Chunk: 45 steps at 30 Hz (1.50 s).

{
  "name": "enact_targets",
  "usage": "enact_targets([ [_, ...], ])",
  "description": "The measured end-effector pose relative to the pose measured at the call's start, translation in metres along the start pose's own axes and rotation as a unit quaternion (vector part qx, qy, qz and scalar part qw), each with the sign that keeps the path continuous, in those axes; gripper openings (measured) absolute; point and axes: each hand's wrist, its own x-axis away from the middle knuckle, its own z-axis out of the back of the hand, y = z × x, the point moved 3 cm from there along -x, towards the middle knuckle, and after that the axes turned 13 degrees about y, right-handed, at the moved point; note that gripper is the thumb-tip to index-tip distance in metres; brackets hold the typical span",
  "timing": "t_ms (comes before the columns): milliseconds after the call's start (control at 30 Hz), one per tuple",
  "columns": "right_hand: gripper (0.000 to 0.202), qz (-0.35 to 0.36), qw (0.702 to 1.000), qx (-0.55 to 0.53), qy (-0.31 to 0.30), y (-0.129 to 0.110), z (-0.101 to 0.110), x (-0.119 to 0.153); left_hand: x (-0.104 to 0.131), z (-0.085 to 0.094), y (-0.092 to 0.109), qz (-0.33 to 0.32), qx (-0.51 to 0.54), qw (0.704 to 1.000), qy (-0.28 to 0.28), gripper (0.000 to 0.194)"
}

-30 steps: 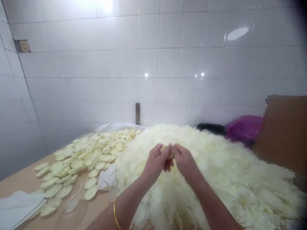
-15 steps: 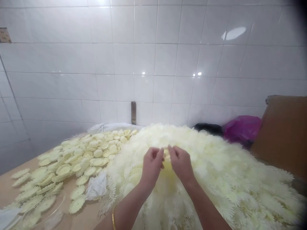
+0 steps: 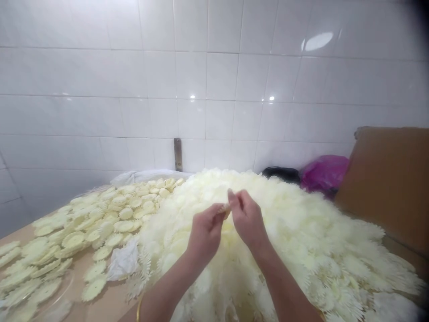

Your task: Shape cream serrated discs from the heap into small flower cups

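Observation:
My left hand (image 3: 207, 228) pinches a small pale-yellow petal disc (image 3: 225, 208) with a notched rim, seen nearly edge-on. The fingers of my right hand (image 3: 247, 217) are closed together at the disc's right end, touching it; whether they grip it too is hard to make out. Both hands are above a large heap of pale-yellow frilly petal pieces (image 3: 295, 232). To the left, many flat scalloped discs (image 3: 73, 240) lie in loose stacks on a tan table surface (image 3: 110, 297).
A crumpled white scrap (image 3: 124, 259) lies between the discs and the heap. Behind the heap sit a black item (image 3: 280, 174) and a purple plastic bag (image 3: 324, 173). A cardboard box (image 3: 389, 183) stands at right. A white tiled wall (image 3: 221, 76) closes off the back.
The disc has turned from facing me to nearly edge-on. My right hand has risen slightly above my left. The whole view has shifted to the right a little.

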Motion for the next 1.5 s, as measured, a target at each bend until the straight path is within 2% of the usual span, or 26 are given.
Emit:
enact_targets([
  [33,0.030,0.001,1.000,-0.016,0.000,-0.001,0.001,-0.001,-0.002,0.000,-0.001,0.057,0.050,0.997,-0.015,0.020],
  [100,0.028,0.010,0.998,-0.048,-0.049,-0.005,0.002,-0.001,-0.005,0.000,-0.005,0.159,0.130,0.978,-0.046,0.020],
  [133,0.028,0.022,0.994,-0.056,-0.088,-0.007,0.001,0.000,-0.006,0.001,-0.007,0.192,0.153,0.968,-0.054,0.021],
  [200,0.027,0.058,0.985,-0.044,-0.158,-0.010,-0.001,0.004,-0.009,0.002,-0.011,0.219,0.167,0.960,-0.046,0.024],
  [267,0.022,0.100,0.976,-0.001,-0.194,-0.012,-0.002,0.009,-0.011,0.004,-0.015,0.219,0.161,0.962,-0.023,0.025],
  [333,0.018,0.122,0.972,0.041,-0.198,-0.011,-0.003,0.013,-0.011,0.006,-0.021,0.218,0.151,0.964,-0.009,0.025],
  [400,0.017,0.115,0.971,0.067,-0.199,-0.007,-0.005,0.015,-0.010,0.006,-0.025,0.205,0.137,0.969,-0.019,0.024],
  [500,0.014,0.087,0.972,0.086,-0.200,0.001,-0.013,0.018,-0.008,0.006,-0.030,0.146,0.100,0.984,-0.031,0.020],
  [600,0.011,0.087,0.977,0.118,-0.153,0.006,-0.020,0.021,-0.004,0.006,-0.033,0.075,0.051,0.996,0.005,0.021],
  [667,0.011,0.089,0.982,0.124,-0.113,0.007,-0.023,0.022,-0.004,0.007,-0.034,0.067,0.052,0.996,0.034,0.021],
  [733,0.013,0.052,0.992,0.078,-0.084,0.010,-0.023,0.019,-0.006,0.008,-0.036,0.119,0.105,0.986,0.046,0.017],
  [800,0.025,-0.042,0.995,-0.015,-0.094,0.016,-0.021,0.015,-0.008,0.008,-0.036,0.193,0.176,0.964,0.047,0.017],
  [900,0.038,-0.189,0.953,-0.155,-0.181,0.025,-0.022,0.011,-0.011,0.010,-0.036,0.256,0.247,0.933,0.054,0.023],
  [967,0.036,-0.220,0.930,-0.208,-0.210,0.026,-0.023,0.011,-0.011,0.010,-0.036,0.271,0.261,0.925,0.056,0.023],
  [1100,0.033,-0.187,0.943,-0.228,-0.155,0.023,-0.020,0.008,-0.012,0.013,-0.038,0.266,0.251,0.930,0.020,0.020],
  [1167,0.031,-0.153,0.951,-0.221,-0.151,0.019,-0.017,0.007,-0.015,0.017,-0.037,0.255,0.250,0.934,-0.001,0.018],
  [1300,0.027,-0.083,0.956,-0.172,-0.222,0.010,-0.010,0.005,-0.023,0.028,-0.032,0.249,0.234,0.939,-0.042,0.028],
  [1433,0.025,-0.040,0.954,-0.103,-0.278,0.009,-0.003,0.003,-0.022,0.029,-0.025,0.248,0.192,0.935,-0.162,0.034],
  [1500,0.025,-0.017,0.958,-0.056,-0.280,0.011,-0.002,0.003,-0.019,0.026,-0.024,0.240,0.166,0.938,-0.190,0.030],
])
